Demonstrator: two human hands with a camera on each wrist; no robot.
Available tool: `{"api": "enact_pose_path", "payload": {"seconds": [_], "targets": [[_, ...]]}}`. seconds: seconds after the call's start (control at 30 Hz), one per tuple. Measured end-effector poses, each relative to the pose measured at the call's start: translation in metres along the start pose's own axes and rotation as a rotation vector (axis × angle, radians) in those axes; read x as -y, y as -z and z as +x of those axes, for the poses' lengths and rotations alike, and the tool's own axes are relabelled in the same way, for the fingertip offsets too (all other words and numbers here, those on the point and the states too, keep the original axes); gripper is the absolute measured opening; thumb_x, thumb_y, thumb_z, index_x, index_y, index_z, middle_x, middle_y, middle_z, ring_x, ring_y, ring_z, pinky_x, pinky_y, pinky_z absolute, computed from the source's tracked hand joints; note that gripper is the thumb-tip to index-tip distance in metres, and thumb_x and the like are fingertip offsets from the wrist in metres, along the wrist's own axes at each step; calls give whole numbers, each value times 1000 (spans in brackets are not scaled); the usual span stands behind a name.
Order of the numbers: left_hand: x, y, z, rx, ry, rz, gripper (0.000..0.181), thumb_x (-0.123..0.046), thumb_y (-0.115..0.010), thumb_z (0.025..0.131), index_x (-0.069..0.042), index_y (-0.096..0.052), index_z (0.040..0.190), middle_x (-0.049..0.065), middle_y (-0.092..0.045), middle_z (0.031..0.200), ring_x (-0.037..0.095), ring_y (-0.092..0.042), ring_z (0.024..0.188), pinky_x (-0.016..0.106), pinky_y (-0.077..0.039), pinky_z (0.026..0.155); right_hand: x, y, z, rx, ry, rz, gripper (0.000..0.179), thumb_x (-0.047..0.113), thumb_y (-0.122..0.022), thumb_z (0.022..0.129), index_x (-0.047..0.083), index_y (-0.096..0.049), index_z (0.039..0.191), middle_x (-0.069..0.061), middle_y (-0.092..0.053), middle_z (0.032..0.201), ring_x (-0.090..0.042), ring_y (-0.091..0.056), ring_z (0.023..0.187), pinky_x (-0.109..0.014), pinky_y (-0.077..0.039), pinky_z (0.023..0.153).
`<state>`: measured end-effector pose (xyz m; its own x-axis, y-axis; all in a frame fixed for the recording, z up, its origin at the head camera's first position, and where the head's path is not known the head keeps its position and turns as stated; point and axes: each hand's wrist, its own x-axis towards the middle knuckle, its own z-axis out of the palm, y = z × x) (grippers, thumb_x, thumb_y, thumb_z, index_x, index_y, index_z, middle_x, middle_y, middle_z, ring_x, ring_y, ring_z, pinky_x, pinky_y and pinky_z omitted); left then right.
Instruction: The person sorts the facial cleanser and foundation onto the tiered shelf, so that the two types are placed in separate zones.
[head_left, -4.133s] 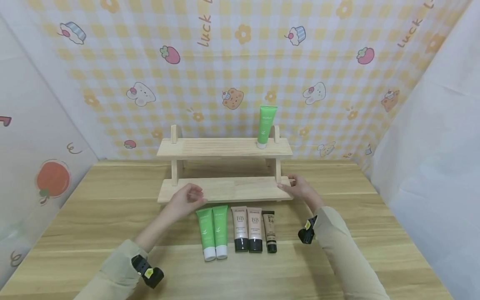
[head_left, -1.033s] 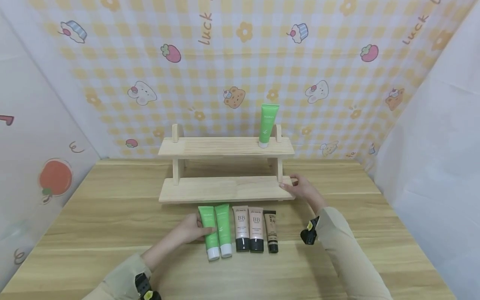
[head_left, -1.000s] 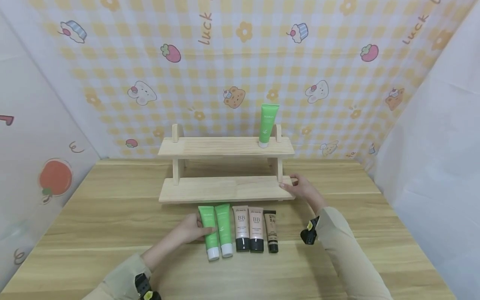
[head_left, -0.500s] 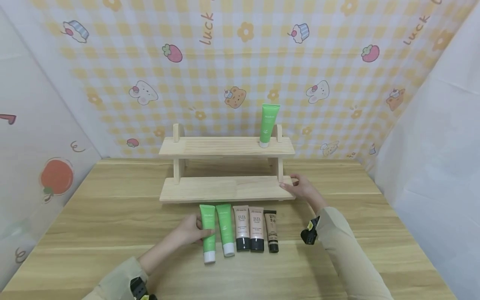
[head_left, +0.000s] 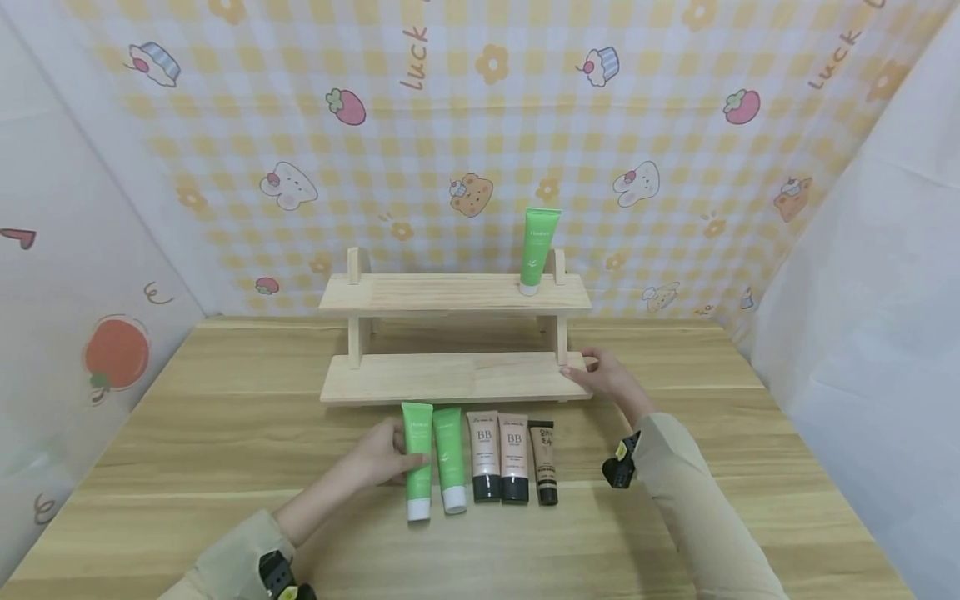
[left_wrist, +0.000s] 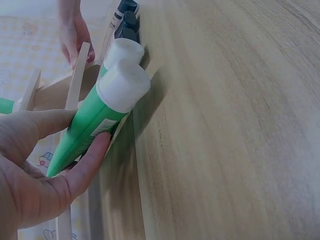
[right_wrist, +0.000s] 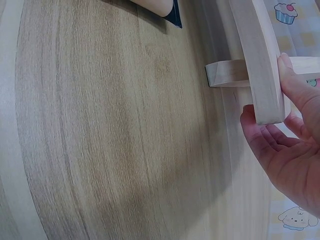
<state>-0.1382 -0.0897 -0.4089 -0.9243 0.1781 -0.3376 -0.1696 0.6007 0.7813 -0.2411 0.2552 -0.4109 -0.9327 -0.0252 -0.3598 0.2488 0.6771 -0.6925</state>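
My left hand (head_left: 381,452) pinches a green squeeze tube (head_left: 417,429) with a white cap between thumb and fingers. In the left wrist view this tube (left_wrist: 92,120) is raised off the tabletop, cap pointing away from the palm. Right beside it lies a second green tube (head_left: 449,446). My right hand (head_left: 603,379) grips the right end of the lower board of a two-tier wooden shelf (head_left: 450,377). Seen from the right wrist, the thumb is on one face of the board (right_wrist: 265,85) and fingers are on the other. A third green tube (head_left: 537,250) stands cap-down on the upper board's right side.
Two pinkish BB cream tubes (head_left: 484,450) with black caps lie in the row in front of the shelf. To their right lies a slimmer tan tube (head_left: 544,458) with a black cap. A patterned cloth (head_left: 450,125) hangs behind the wooden table (head_left: 247,400).
My left hand came down from near the lower board to the leftmost green tube, took hold of it, straightened it and lifted it slightly. The right hand stays on the shelf.
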Motion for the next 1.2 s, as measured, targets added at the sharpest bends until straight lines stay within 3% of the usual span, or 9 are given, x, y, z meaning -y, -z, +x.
{"api": "enact_pose_path", "payload": {"seconds": [0.43,0.67,1.0,1.2], "targets": [[-7,5,0,-16,-43,-3,54,-10,-72,75,12,-44,116,15,-60,89,17,-60,65,28,-56,58,-1,-1,-1,-7,0,3,78,46,-58,85,2,-24,141,-31,-40,132,-44,-44,119,-51,-40,100],[-13,8,4,-47,-77,51,55,-14,-73,73,8,-48,116,15,-61,100,19,-60,84,30,-55,68,-2,-1,0,-14,-9,1,79,48,-58,84,3,-25,141,-30,-40,132,-43,-44,119,-51,-41,100],[-28,13,9,-58,-93,65,58,-16,-72,75,7,-46,121,18,-61,111,24,-62,93,36,-55,79,-2,-1,2,-19,-4,20,76,44,-58,86,2,-25,140,-30,-41,130,-42,-45,117,-50,-42,98],[-34,15,13,-56,-101,78,58,-19,-71,76,6,-46,122,17,-60,111,23,-61,92,35,-55,78,-1,-1,1,-12,-8,27,76,45,-58,85,3,-26,140,-30,-40,132,-42,-43,119,-50,-41,100]]}}
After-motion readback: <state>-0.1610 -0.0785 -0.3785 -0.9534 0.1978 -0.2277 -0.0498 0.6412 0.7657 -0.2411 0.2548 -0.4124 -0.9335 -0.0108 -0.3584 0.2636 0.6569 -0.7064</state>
